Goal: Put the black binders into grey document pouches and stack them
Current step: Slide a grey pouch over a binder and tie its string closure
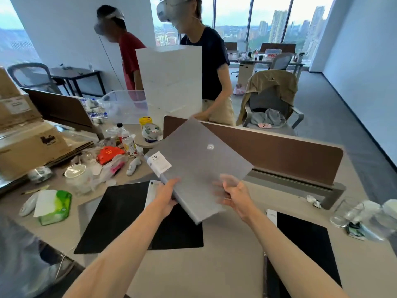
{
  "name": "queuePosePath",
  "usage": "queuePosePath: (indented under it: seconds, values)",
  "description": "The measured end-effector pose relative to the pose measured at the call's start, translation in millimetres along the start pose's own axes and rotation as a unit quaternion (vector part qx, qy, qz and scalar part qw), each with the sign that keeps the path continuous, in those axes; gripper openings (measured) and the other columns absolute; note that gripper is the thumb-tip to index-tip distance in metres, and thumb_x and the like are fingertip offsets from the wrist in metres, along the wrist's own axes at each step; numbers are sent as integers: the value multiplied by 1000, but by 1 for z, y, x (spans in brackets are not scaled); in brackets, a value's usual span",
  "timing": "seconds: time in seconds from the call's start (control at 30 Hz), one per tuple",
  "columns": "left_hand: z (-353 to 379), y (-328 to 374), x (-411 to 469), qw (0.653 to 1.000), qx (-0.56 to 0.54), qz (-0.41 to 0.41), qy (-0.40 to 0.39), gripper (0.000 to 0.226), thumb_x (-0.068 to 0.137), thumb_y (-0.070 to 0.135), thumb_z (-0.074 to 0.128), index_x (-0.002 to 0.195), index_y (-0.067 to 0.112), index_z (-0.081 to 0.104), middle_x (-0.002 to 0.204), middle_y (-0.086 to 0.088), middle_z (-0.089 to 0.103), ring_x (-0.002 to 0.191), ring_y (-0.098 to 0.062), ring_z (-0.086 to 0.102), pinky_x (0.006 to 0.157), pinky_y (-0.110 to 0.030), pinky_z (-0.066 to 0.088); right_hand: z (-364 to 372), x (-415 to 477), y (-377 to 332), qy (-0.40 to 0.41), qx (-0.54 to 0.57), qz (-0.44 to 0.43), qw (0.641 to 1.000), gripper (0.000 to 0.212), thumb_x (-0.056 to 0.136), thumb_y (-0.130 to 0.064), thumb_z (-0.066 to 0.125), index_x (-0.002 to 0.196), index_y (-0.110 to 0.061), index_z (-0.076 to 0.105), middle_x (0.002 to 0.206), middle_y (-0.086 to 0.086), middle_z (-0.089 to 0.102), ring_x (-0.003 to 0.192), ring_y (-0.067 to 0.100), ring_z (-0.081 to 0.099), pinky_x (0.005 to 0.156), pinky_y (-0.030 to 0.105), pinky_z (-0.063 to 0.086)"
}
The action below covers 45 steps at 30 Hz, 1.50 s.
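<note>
I hold a grey document pouch tilted in the air above the desk, its snap button facing me and a white label at its left corner. My left hand grips its lower left edge. My right hand is blurred at the pouch's lower right edge, fingers curled around it. Under my left arm a black binder lies open and flat on the desk. A second black binder lies flat to the right of my right arm.
A brown divider runs behind the pouch. Left of the binders are a green tissue pack, plastic cups, bottles and cardboard boxes. Clear cups stand at the far right. Two persons stand beyond the divider.
</note>
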<state>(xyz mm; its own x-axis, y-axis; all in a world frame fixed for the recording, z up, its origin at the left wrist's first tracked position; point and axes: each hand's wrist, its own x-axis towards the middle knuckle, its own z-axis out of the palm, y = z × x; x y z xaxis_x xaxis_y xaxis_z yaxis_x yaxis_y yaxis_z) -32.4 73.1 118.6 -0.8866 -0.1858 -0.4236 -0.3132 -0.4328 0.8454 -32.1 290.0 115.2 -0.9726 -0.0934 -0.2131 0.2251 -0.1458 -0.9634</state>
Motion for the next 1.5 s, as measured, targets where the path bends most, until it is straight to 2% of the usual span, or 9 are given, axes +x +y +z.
queuePosePath:
  seconds: [0.17, 0.3, 0.5, 0.67, 0.87, 1.23, 1.33, 1.43, 1.5]
  values:
    - [8, -7, 4, 999, -44, 22, -9, 40, 86, -4, 53, 125, 3, 48, 125, -20, 60, 112, -36, 58, 100, -52, 45, -18, 3, 10, 197, -252, 1, 948, 32, 76, -40, 61, 93, -13, 58, 95, 7, 66, 84, 27, 65, 77, 43, 55]
    - [6, -10, 10, 998, -45, 27, -25, 46, 84, -7, 53, 128, -1, 47, 126, -22, 59, 112, -38, 58, 95, -48, 48, -41, 7, 31, 211, -251, 64, 943, 72, 60, -61, 60, 114, -13, 57, 115, 10, 63, 99, 27, 63, 89, 38, 51]
    - [-16, -3, 24, 998, 0, 23, -64, 45, 83, 6, 59, 127, 9, 50, 121, -18, 64, 108, -37, 62, 92, -51, 50, -50, -2, 55, 133, 30, 171, 976, 45, 86, -37, 64, 121, -12, 51, 120, 14, 63, 83, 25, 68, 63, 32, 53]
    - [-46, 4, 39, 994, 8, -8, -105, 27, 91, 12, 52, 118, 15, 53, 115, -14, 66, 103, -32, 63, 89, -49, 51, -32, 0, 57, 52, 74, 171, 981, 28, 95, -37, 50, 115, -21, 63, 100, 3, 71, 88, 19, 66, 68, 32, 50]
    - [-101, -1, 72, 989, 54, -70, -117, 43, 92, 19, 53, 134, 22, 43, 125, -14, 61, 111, -34, 60, 87, -50, 51, 5, 29, 70, 26, 107, 194, 975, 25, 92, -35, 55, 108, -20, 66, 93, 2, 75, 75, 16, 69, 72, 31, 49]
    - [-160, -27, 149, 963, 243, -61, -95, 43, 93, 18, 56, 133, 17, 41, 124, -7, 59, 102, -23, 62, 85, -38, 53, 67, 85, 105, 160, 135, 196, 958, 18, 88, -8, 60, 102, -19, 63, 74, -1, 67, 65, 12, 60, 61, 24, 47]
    - [-175, -44, 174, 910, 407, -29, -72, 53, 90, 26, 58, 137, 17, 34, 127, -6, 52, 114, -31, 55, 94, -43, 47, 68, 95, 126, 250, 93, 183, 946, 33, 88, 5, 55, 115, -13, 57, 81, 4, 61, 67, 15, 55, 61, 27, 45]
    - [-187, -57, 180, 709, 697, 104, -23, 65, 84, 32, 60, 139, 19, 30, 137, -9, 37, 127, -33, 38, 102, -50, 32, 69, 93, 145, 285, 36, 202, 936, 37, 87, 14, 51, 115, -10, 55, 84, 6, 59, 71, 15, 53, 63, 27, 45]
    - [-193, -63, 178, 636, 748, 181, -53, 67, 82, 31, 60, 140, 17, 31, 146, -11, 32, 132, -32, 34, 105, -52, 28, 67, 92, 153, 288, -35, 216, 932, 32, 86, 14, 53, 112, -3, 58, 86, 8, 62, 73, 15, 56, 64, 27, 48]
